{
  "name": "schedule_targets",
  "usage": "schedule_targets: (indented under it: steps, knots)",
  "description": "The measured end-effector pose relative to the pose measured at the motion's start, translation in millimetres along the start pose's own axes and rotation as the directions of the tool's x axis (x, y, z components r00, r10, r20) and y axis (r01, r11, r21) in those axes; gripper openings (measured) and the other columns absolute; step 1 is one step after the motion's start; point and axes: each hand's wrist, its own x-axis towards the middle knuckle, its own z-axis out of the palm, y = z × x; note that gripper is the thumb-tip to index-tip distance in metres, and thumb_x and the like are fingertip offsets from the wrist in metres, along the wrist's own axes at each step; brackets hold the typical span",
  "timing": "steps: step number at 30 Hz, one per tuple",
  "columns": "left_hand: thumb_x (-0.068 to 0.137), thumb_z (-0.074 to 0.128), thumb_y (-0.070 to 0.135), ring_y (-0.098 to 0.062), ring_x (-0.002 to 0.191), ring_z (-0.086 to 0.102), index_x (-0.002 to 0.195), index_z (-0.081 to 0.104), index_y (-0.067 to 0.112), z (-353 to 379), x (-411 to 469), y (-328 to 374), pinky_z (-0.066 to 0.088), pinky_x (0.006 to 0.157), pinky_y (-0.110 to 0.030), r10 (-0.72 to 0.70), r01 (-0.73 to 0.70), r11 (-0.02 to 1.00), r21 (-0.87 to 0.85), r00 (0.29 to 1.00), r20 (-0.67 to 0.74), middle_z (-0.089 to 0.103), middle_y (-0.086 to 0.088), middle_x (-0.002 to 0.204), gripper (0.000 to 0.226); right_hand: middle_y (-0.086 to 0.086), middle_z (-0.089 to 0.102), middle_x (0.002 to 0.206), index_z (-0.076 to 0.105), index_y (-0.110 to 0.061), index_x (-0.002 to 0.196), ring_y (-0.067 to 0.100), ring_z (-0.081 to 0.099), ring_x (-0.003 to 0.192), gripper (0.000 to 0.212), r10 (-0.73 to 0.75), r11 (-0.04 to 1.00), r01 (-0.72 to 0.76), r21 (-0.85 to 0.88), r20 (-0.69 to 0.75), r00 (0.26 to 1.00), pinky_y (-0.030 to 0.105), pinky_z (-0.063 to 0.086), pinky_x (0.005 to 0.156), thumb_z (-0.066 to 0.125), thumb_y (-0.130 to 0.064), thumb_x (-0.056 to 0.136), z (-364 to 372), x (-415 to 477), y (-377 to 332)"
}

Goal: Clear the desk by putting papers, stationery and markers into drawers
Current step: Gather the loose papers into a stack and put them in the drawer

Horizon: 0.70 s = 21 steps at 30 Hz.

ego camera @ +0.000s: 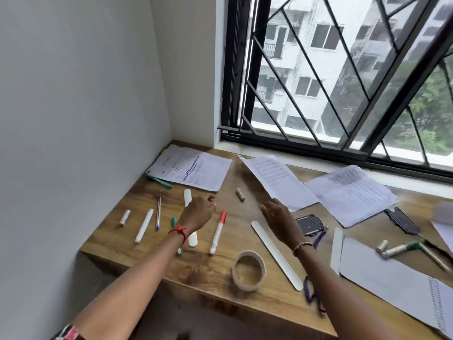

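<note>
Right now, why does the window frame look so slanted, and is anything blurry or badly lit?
Head view: the wide lens probably leans the window frame; soft daylight lights the desk evenly, with faint shadows and no glare; the paper at the far right edge is smeared and the marker near it is blurred; the tape roll in the middle looks fairly sharp.

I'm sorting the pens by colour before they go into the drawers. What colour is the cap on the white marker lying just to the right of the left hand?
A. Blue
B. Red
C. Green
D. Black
B: the marker lying on the desk just right of the left hand has a white barrel with a red cap at its far end.
</note>
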Motion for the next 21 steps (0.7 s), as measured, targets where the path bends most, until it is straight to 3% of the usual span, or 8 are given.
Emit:
schedule_targets:
  steps: [4,8,11,13,14,16,18,21]
  knots:
    - [0.087,0.055,0.013,-0.027,0.102,0.061,0.108,0.061,0.001,-13.9,28.2,-22.9,0.049,0.089,-0.032,-0.055,0.051,0.996,-0.07,0.997,-0.056,0.066,-0.014,0.107,0.024,0.003,0.046,0.08,0.062,0.0,0.084,0.016,0.045,0.071,0.03,-0.058,0.998,0.057,0.041,0.017,0.998,0.024,0.032,0.067,0.047,-0.022,0.096,19.6,35.8,-16.7]
    - [0.088,0.056,0.01,-0.024,0.093,0.061,0.104,0.063,-0.001,-31.3,61.9,-49.2,0.037,0.069,-0.02,-0.176,0.16,0.974,-0.159,0.98,-0.095,0.066,-0.013,0.101,0.021,0.005,0.053,0.084,0.065,-0.002,0.088,0.021,0.056,0.078,0.028,-0.078,0.995,0.076,0.067,0.02,0.997,0.029,0.041,0.072,0.048,-0.023,0.096,41.7,77.9,-33.4]
    - [0.086,0.057,0.012,-0.025,0.086,0.059,0.091,0.065,0.002,-46.7,94.3,-67.5,0.042,0.07,-0.027,-0.321,0.301,0.914,-0.273,0.946,-0.031,0.062,-0.016,0.088,0.014,0.008,0.057,0.091,0.066,-0.001,0.094,0.024,0.058,0.085,0.026,-0.077,0.996,0.075,0.05,0.04,0.996,0.028,0.04,0.075,0.049,-0.022,0.095,58.0,117.4,-46.4]
    - [0.084,0.057,0.011,-0.025,0.072,0.056,0.074,0.059,0.005,-53.2,114.1,-77.9,0.046,0.064,-0.032,-0.426,0.399,0.819,-0.413,0.904,0.03,0.056,-0.013,0.07,0.012,0.011,0.06,0.099,0.065,-0.001,0.098,0.026,0.059,0.091,0.027,-0.086,0.996,0.085,0.01,0.073,0.994,0.031,0.044,0.08,0.048,-0.023,0.096,69.1,143.7,-52.3]
    - [0.085,0.056,0.01,-0.025,0.067,0.056,0.076,0.058,0.004,-56.8,124.7,-83.1,0.048,0.061,-0.031,-0.486,0.451,0.745,-0.492,0.872,0.063,0.055,-0.011,0.067,0.011,0.012,0.06,0.103,0.065,-0.001,0.101,0.027,0.059,0.093,0.028,-0.086,0.996,0.088,-0.016,0.093,0.992,0.033,0.045,0.082,0.047,-0.023,0.096,75.3,158.6,-54.7]
    - [0.087,0.055,0.01,-0.022,0.067,0.057,0.095,0.056,0.001,-61.6,141.5,-90.8,0.048,0.057,-0.03,-0.564,0.504,0.584,-0.637,0.816,0.129,0.056,-0.012,0.076,0.012,0.013,0.058,0.111,0.062,-0.002,0.107,0.028,0.059,0.099,0.03,-0.082,0.993,0.092,-0.076,0.136,0.987,0.035,0.045,0.084,0.046,-0.024,0.096,87.5,188.6,-59.1]
    - [0.087,0.054,0.01,-0.025,0.081,0.057,0.108,0.049,0.003,-62.2,153.4,-95.0,0.05,0.064,-0.035,-0.601,0.538,0.433,-0.723,0.77,0.214,0.054,-0.018,0.094,0.023,0.014,0.055,0.119,0.058,-0.003,0.116,0.029,0.057,0.105,0.033,-0.071,0.985,0.097,-0.144,0.177,0.982,0.036,0.045,0.088,0.047,-0.026,0.096,99.3,213.9,-61.0]
    - [0.088,0.052,0.01,-0.026,0.083,0.053,0.105,0.045,0.007,-62.4,169.4,-101.5,0.047,0.077,-0.042,-0.644,0.586,0.286,-0.759,0.704,0.301,0.05,-0.017,0.094,0.019,0.015,0.048,0.131,0.049,-0.003,0.128,0.03,0.048,0.12,0.042,-0.004,0.977,0.053,-0.207,0.231,0.973,0.036,0.04,0.098,0.051,-0.027,0.094,116.5,248.5,-62.4]
